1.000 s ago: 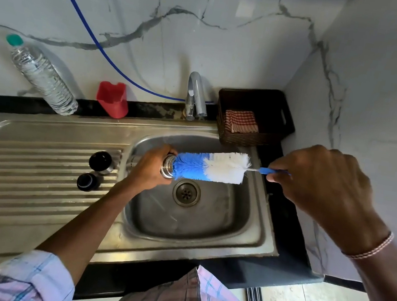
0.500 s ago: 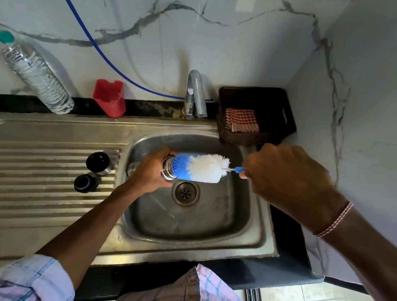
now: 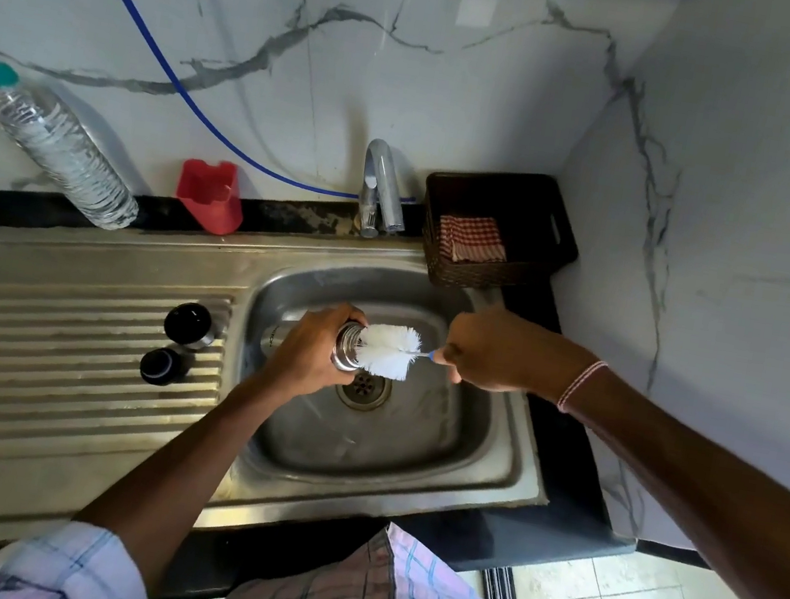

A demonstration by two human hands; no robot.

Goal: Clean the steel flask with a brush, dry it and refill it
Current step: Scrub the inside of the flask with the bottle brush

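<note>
The left hand (image 3: 309, 355) grips the steel flask (image 3: 347, 350) sideways over the sink (image 3: 411, 447), mouth facing right, so the right hand (image 3: 494, 348), clutching the brush (image 3: 387, 351) by its handle, can push the bristles in.

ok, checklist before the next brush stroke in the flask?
1. Left hand grips steel flask near its mouth: ok.
2. Right hand grips brush by the handle: ok.
3. Brush lined up with the flask mouth, white bristles showing outside: ok.
4. Flask held over the sink basin: ok.
5. Dark cap and smaller cap stand on the drainboard, apart from both hands: ok.
6. Flask interior clean: cannot tell.
</note>
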